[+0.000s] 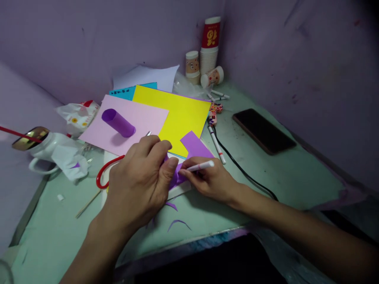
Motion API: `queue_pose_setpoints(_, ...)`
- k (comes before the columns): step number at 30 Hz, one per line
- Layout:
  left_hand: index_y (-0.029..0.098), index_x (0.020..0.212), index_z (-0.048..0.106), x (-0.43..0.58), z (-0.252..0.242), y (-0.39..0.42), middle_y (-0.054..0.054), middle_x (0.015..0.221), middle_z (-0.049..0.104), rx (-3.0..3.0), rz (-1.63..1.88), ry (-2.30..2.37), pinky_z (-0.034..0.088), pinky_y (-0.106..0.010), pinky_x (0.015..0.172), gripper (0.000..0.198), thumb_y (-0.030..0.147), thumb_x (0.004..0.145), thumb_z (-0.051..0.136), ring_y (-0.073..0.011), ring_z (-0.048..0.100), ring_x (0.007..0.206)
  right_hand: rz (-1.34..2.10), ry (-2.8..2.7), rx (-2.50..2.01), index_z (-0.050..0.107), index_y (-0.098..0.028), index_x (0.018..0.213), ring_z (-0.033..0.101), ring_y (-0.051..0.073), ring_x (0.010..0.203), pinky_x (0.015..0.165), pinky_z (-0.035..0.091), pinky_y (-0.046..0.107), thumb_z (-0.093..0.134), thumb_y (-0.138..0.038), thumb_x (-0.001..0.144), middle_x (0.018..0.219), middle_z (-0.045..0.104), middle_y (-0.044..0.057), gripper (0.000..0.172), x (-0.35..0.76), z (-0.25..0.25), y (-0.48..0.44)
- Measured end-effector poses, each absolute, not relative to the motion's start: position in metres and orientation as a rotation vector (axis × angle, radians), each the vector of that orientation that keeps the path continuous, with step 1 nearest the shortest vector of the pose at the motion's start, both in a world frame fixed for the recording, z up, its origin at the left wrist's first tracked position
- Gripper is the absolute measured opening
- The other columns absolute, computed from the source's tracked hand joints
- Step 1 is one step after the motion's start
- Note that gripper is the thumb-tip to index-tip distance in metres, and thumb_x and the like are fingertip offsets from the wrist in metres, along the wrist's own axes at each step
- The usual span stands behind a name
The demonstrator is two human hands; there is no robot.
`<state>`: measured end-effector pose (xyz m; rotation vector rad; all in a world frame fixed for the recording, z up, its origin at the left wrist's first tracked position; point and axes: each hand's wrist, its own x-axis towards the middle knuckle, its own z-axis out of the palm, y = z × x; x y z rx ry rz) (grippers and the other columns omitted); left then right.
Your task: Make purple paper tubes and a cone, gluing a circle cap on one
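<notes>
My right hand (207,177) grips a white marker pen (201,166) with a pink band, its tip end low over purple paper. My left hand (142,169) is closed, its thumb against a piece of purple paper (177,179); the fingers hide most of that piece. Just beyond my right hand, a larger cut purple sheet (197,146) overlaps a yellow sheet (174,114). On a pink sheet (130,108) stands a slanted purple paper tube (120,123). The red handle of what look like scissors (102,177) pokes out left of my left hand.
Several paper cups (211,51) are stacked in the corner by the wall. A phone (263,130) lies at right, near a black cable (239,167) and another marker (217,145). At left are a white mug (44,152) and a wooden stick (88,204). Purple scraps (179,223) lie near the edge.
</notes>
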<state>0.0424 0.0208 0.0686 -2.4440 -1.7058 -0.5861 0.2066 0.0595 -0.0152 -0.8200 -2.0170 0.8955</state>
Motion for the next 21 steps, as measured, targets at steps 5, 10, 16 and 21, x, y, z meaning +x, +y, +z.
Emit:
queue_pose_setpoints(5,0.020,0.102,0.055,0.043,0.070,0.020,-0.008,0.109,0.059,-2.434,-0.565,-1.737,0.048,-0.041,0.081,0.032,0.040,0.093,0.032,-0.0251,0.057,0.100,0.927,-1.990,-0.802,0.065,-0.011,0.083,0.057,0.012,0.061,0.056,0.044,0.024,0.053,-0.023,0.086,0.072,0.066,0.007,0.017,0.206,-0.018,0.049)
queue_pose_setpoints(10,0.019,0.101,0.056,0.043,0.070,0.020,-0.009,0.110,0.058,-2.458,-0.583,-1.728,0.049,-0.041,0.082,0.034,0.040,0.093,0.031,-0.0247,0.057,0.102,0.919,-1.979,-0.809,0.065,-0.015,0.082,0.057,0.011,0.057,0.053,0.045,0.024,0.053,-0.024,0.086,0.070,0.067,0.004,0.016,0.210,-0.015,0.044)
queue_pose_setpoints(16,0.019,0.103,0.056,0.043,0.070,0.020,-0.009,0.111,0.058,-2.447,-0.577,-1.746,0.048,-0.041,0.082,0.034,0.042,0.093,0.032,-0.0249,0.057,0.101,0.835,-1.865,-0.879,0.066,-0.017,0.081,0.061,0.012,0.064,0.059,0.048,0.025,0.057,-0.026,0.085,0.076,0.069,0.004,0.014,0.206,-0.016,0.060)
queue_pose_setpoints(21,0.019,0.104,0.055,0.043,0.069,0.021,-0.008,0.110,0.058,-2.437,-0.564,-1.746,0.048,-0.041,0.080,0.034,0.041,0.093,0.032,-0.0248,0.057,0.100,0.880,-1.929,-0.816,0.066,-0.013,0.083,0.060,0.012,0.063,0.058,0.047,0.025,0.055,-0.024,0.086,0.075,0.069,0.006,0.015,0.201,-0.020,0.058)
